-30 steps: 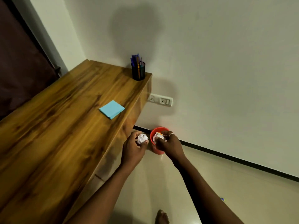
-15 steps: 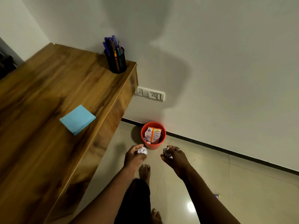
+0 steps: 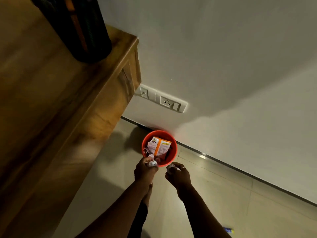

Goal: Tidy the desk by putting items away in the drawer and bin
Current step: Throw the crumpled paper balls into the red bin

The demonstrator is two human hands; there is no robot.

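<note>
The crumpled white paper ball (image 3: 152,163) is clamped in the curled fingertips of the left hand (image 3: 145,170). In this view it overlaps the near rim of the round red plastic bin (image 3: 174,143). A second crumpled paper ball (image 3: 170,168) is pinched in the right hand (image 3: 179,176), whose fingers are curled round it, just outside that rim on the right. The two hands are near each other but apart, with a narrow gap between them.

The bin stands on the pale tiled floor (image 3: 223,194), close against the dark skirting strip (image 3: 240,170) at the foot of the white wall (image 3: 223,66). Inside, an orange-and-white printed packet (image 3: 159,146) leans tilted above smaller scraps.

To the left, the side edge of the brown wooden desk (image 3: 51,109) runs down the view, with a band of bare floor between it and the bin. A black mesh pen holder (image 3: 80,28) stands near the desk's far corner, close to its edge. A white switch-and-socket plate (image 3: 164,100) is on the wall just beside that corner, above the bin. Open floor spreads to the right. A small blue-and-yellow object (image 3: 229,230) lies there, well apart.
</note>
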